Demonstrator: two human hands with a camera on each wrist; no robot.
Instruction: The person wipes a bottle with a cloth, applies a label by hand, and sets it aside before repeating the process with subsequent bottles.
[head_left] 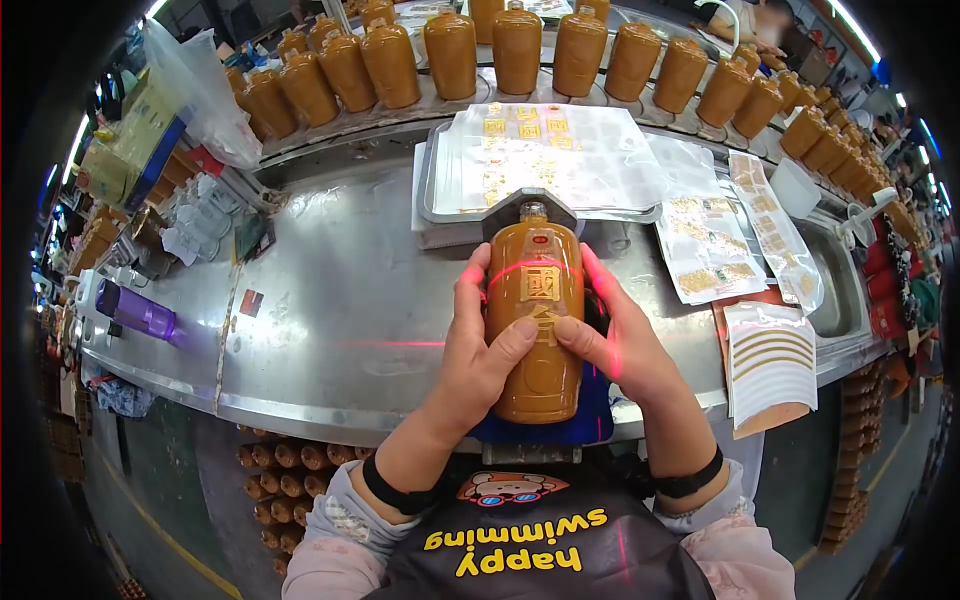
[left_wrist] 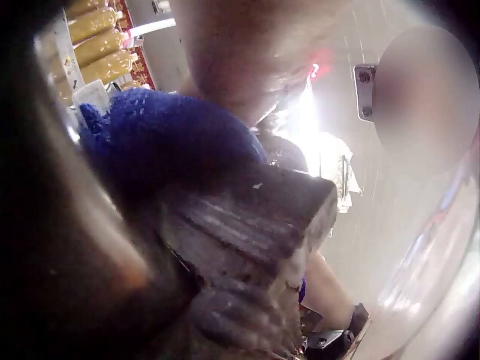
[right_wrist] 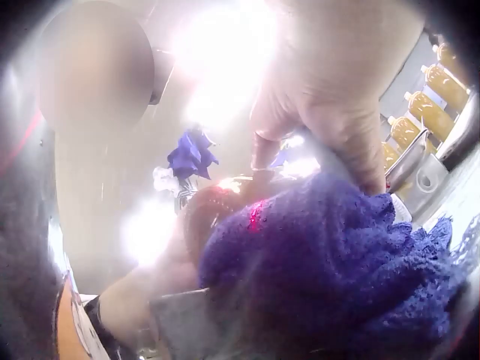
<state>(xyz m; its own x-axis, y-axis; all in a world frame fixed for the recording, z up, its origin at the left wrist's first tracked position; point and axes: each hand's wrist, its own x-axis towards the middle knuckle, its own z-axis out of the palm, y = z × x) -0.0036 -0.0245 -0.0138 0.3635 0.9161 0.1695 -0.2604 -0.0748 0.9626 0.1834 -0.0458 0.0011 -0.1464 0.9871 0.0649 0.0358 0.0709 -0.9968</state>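
Observation:
A glossy brown bottle (head_left: pixel 537 390) lies tilted with its neck away from the person, over a blue cloth (right_wrist: pixel 322 255). On its front are a small red emblem (head_left: pixel 540 239) and gold characters (head_left: pixel 541 283). The left hand (head_left: pixel 472 350) holds the bottle's left side, fingers along it, thumb at the lower gold character. From the other side the right hand (head_left: pixel 632 345) holds it, thumb pressed beside that same character. Red light lines cross the bottle and both hands. A dark angular rest (head_left: pixel 557 205) stands behind the neck. The wrist views show the cloth but little of the bottle.
Sheets of gold characters (head_left: pixel 600 160) lie on a tray beyond the bottle. More sticker sheets (head_left: pixel 705 250) and a sheet with curved gold strips (head_left: pixel 772 360) are at right. Several brown bottles (head_left: pixel 450 55) line the back. A purple flask (head_left: pixel 140 308) lies at left.

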